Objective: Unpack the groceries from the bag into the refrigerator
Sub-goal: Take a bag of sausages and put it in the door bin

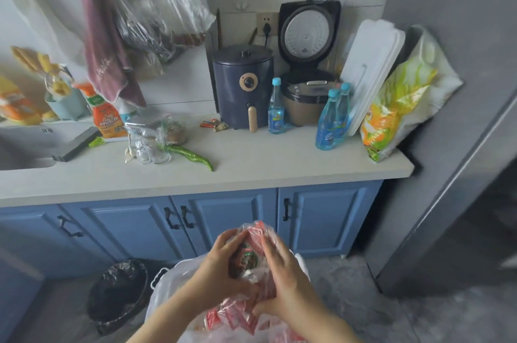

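I hold a clear-wrapped red packet [253,251] between both hands above the white grocery bag [167,286], in front of the blue cabinets [229,219]. My left hand [221,267] curls its fingers round the packet's left side, and my right hand [275,270] wraps fingers pressed together over its right side. On the countertop [251,163], a green pepper [193,155] lies near the front edge, and the grey refrigerator [453,119] stands past the right end.

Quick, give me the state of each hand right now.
Left hand: grips the red packet in clear plastic from the left.
Right hand: holds the same packet from the right, above the white bag.
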The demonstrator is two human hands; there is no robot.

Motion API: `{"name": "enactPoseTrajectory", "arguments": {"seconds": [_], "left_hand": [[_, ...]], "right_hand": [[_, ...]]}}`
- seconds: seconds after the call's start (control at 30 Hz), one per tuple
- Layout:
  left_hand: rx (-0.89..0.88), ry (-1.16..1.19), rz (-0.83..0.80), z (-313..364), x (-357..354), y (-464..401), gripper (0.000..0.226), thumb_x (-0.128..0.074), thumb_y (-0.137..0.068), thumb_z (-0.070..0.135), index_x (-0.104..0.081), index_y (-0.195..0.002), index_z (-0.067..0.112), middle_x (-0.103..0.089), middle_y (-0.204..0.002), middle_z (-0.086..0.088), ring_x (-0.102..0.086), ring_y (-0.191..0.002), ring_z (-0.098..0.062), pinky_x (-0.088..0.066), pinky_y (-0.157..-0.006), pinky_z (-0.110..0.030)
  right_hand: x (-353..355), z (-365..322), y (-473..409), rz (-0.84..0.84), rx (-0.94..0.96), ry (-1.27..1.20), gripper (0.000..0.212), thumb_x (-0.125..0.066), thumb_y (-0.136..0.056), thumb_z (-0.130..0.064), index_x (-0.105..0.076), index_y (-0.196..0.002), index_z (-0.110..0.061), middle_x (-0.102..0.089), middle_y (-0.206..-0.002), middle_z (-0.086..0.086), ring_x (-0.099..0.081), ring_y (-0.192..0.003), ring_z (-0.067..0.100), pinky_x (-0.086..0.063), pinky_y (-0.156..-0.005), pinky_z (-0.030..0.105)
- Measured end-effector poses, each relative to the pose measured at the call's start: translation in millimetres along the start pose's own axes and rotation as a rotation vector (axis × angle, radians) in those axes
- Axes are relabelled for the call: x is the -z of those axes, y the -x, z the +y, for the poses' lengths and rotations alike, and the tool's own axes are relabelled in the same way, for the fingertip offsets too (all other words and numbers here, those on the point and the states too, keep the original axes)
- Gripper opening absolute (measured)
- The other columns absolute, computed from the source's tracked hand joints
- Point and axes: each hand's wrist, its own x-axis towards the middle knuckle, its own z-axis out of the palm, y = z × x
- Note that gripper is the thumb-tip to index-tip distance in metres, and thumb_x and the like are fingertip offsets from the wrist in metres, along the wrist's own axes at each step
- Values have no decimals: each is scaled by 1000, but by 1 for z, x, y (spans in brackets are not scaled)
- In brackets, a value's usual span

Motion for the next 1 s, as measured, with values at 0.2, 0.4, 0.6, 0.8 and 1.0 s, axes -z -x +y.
{"name": "enactPoseTrajectory", "arguments": {"seconds": [0.2,0.4,0.6,0.8,1.0], "left_hand": [[-225,-17,-52,125,-16,-32,103,-84,-65,41,-27,-148,19,-21,-143,13,-36,-123,7,-26,-93,5],[-492,-55,-168,266,-79,-68,122,-68,-46,83,-26,-147,26,-15,-149,9,-30,-134,-2,-27,-102,-4],[-664,8,-332,417,-181,-97,130,-73,-44,78,-23,-149,19,-11,-150,7,-25,-139,-5,-24,-104,-4],[-828,26,-465,540,-271,-118,135,-70,-40,82,-24,-149,16,-9,-150,4,-19,-138,-5,-18,-97,5],[-949,-4,-554,630,-344,-154,134,-69,-40,83,-25,-149,19,-13,-148,6,-19,-136,-2,-18,-97,5]], "right_hand": [[123,3,51,141,-77,73,125,-79,-76,-27,26,-141,-49,30,-151,-22,-5,-144,1,-28,-109,15],[263,32,130,299,-169,52,112,-81,-70,-39,-1,-149,-39,18,-155,-16,1,-142,-4,-16,-110,10],[398,72,243,472,-284,189,108,-82,-72,-32,-9,-153,-31,9,-159,-10,-4,-144,1,-23,-116,23],[493,109,336,592,-404,332,112,-81,-71,-42,-6,-153,-31,12,-159,-10,-4,-144,2,-20,-114,22],[565,147,395,676,-522,385,113,-80,-70,-43,-4,-153,-34,13,-158,-15,-6,-143,2,-21,-115,24]]}}
